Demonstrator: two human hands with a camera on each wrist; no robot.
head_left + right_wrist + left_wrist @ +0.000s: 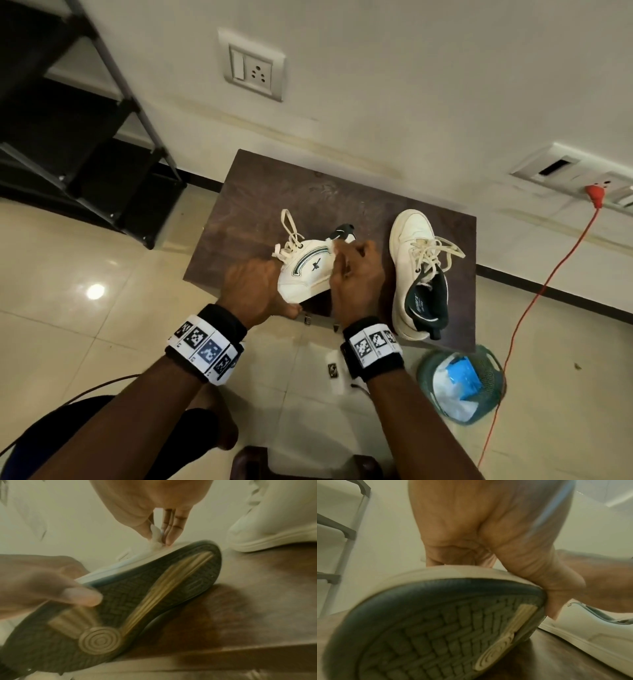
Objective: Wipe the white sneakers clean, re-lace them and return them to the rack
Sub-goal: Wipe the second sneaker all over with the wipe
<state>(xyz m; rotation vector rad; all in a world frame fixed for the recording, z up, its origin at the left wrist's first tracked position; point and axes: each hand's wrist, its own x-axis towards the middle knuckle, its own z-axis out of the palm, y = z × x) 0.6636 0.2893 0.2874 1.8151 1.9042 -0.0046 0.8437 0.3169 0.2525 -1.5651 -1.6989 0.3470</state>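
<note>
White wipe (155, 539) pinched in the right hand (356, 274) rubs the sneaker (305, 274) gripped by the left hand (250, 287); next, probably the sole edge.

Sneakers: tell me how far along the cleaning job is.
Nothing looks finished. In hand: the left hand holds one sneaker tilted on its side while the right hand presses a white wipe to its edge. Left: the second sneaker lies on the table, its laces loose; both must go to the rack.

Green basket (493, 387) on floor, orange cable (534, 294), wall socket (253, 70)
</note>
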